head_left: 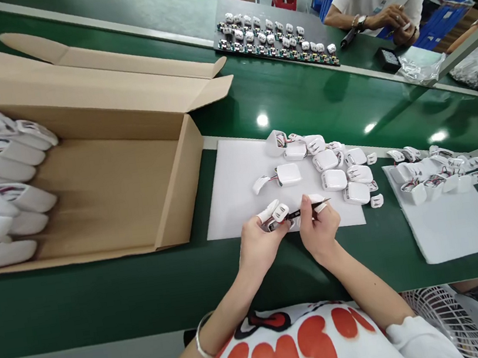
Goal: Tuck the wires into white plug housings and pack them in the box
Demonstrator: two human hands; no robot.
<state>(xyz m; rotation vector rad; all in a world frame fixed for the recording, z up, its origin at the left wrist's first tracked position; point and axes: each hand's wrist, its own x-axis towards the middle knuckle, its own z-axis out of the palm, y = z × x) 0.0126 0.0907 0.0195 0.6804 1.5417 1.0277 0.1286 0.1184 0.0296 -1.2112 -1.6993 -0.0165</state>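
While the left hand [258, 246] pinches a small white part [280, 213] between finger cots, the right hand [319, 228] grips thin tweezers [309, 209] pointed at it, over the near edge of the white mat [234, 194]. At 1 o'clock lies a pile of white housings [331, 169]; at 10 o'clock, the cardboard box [110, 185]. Risk: a slipped tip could probably nick the thin wires or flick the part onto the green belt [104, 298].

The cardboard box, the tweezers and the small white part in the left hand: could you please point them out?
cardboard box [111, 191]: head view, on its bare inner floor.
tweezers [309, 209]: head view, mid-shaft, held by the right hand.
small white part [280, 212]: head view, on its top face.
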